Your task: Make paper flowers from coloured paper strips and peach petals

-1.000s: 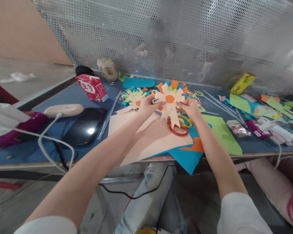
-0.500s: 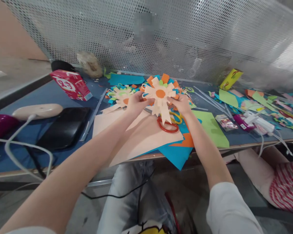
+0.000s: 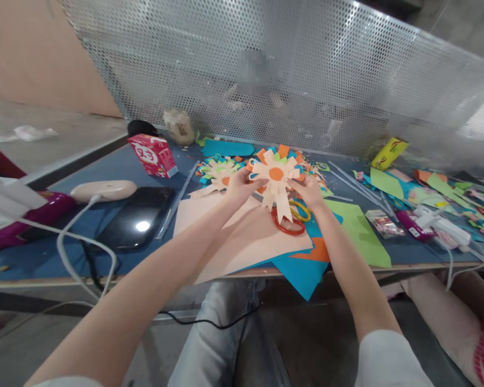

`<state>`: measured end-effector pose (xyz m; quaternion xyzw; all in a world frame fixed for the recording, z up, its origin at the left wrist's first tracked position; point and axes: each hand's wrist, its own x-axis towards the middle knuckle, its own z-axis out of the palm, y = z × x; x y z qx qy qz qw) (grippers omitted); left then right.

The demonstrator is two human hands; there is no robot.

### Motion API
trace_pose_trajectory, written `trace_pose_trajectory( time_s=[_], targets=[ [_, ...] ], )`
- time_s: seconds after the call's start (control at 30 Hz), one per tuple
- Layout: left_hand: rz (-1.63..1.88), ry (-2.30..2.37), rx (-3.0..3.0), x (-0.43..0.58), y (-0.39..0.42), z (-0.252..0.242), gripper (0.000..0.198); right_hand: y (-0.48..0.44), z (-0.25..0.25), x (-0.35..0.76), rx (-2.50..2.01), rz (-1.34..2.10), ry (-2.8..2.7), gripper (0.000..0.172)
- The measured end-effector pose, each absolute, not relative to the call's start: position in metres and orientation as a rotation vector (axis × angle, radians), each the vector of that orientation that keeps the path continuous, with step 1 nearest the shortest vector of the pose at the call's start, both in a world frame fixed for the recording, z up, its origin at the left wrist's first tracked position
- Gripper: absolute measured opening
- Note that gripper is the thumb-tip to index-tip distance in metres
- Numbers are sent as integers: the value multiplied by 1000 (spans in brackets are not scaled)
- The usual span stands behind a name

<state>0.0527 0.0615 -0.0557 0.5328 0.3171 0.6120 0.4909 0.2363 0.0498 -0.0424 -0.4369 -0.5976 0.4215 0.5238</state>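
Note:
Between my two hands is a layered paper rosette (image 3: 276, 173) in cream, orange, blue and green, with an orange disc at its centre and cream paper tails hanging down. My left hand (image 3: 241, 188) pinches its left edge, and my right hand (image 3: 307, 189) grips its right edge. Below the tails lie scissors with red and yellow handles (image 3: 287, 228), their blades hidden. A second paper rosette (image 3: 220, 177) rests on the table just left of my left hand. Cream paper sheets (image 3: 226, 236) spread under my forearms, over blue paper (image 3: 302, 274).
To the left are a red box (image 3: 153, 156), a black phone (image 3: 139, 217) and a white device (image 3: 104, 190) with a cable. Green paper (image 3: 363, 236), paper scraps (image 3: 431, 185), and a yellow box (image 3: 390, 153) lie right. A perforated metal panel (image 3: 210, 70) stands behind. Another person's leg (image 3: 443, 317) is at lower right.
The camera view has shifted, so the table items sit lower and further right in the picture. Both hands still hold the rosette in about the same pose.

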Motion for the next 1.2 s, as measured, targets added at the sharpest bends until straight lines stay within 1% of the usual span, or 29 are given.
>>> trace_pose_trajectory(
  time_s=[0.17, 0.37, 0.57, 0.73, 0.87, 1.0, 1.2],
  targets=[
    [1470, 743, 1271, 53, 58, -54, 42, 52, -44, 237, -1073, 1006, -1385, 40],
    [1380, 758, 1174, 50, 62, -60, 58, 56, -44, 241, -1074, 975, -1303, 40],
    [1410, 768, 1106, 47, 69, -63, 51, 56, -45, 240, -998, 1035, -1330, 39],
    [1391, 740, 1136, 46, 68, -62, 52, 58, -48, 240, -1077, 904, -1346, 38],
    [1374, 708, 1138, 48, 64, -61, 45, 59, -49, 240, -1088, 892, -1338, 37],
    [1428, 721, 1166, 50, 62, -58, 41, 54, -46, 237, -1071, 893, -1333, 35],
    [1441, 733, 1155, 50, 64, -57, 48, 45, -41, 231, -1123, 891, -1379, 41]
  ],
)
